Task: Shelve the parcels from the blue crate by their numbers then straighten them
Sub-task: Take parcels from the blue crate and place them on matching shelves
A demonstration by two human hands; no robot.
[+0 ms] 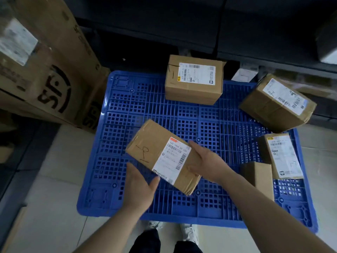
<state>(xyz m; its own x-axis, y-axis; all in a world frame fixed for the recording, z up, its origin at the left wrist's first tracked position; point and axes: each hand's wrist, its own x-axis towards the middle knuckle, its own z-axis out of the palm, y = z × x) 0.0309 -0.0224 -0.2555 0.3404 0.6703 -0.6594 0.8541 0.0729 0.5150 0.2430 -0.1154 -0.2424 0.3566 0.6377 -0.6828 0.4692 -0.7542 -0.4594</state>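
A brown cardboard parcel [155,150] with a white label and a handwritten number is held above the blue slatted pallet [215,132]. My left hand [140,185] supports its near lower edge, thumb up against the label side. My right hand [207,161] grips its right end, thumb on top. Three more parcels are on the pallet: one [194,79] at the far middle, one [279,103] tilted at the far right, and one [282,156] at the right edge. A small plain box [259,176] sits beside that last one.
Large brown cartons with black logos [45,73] are stacked at the left. Dark shelving [255,33] runs along the back. Pale floor tiles [54,170] surround the pallet, and my feet [169,232] stand at its near edge.
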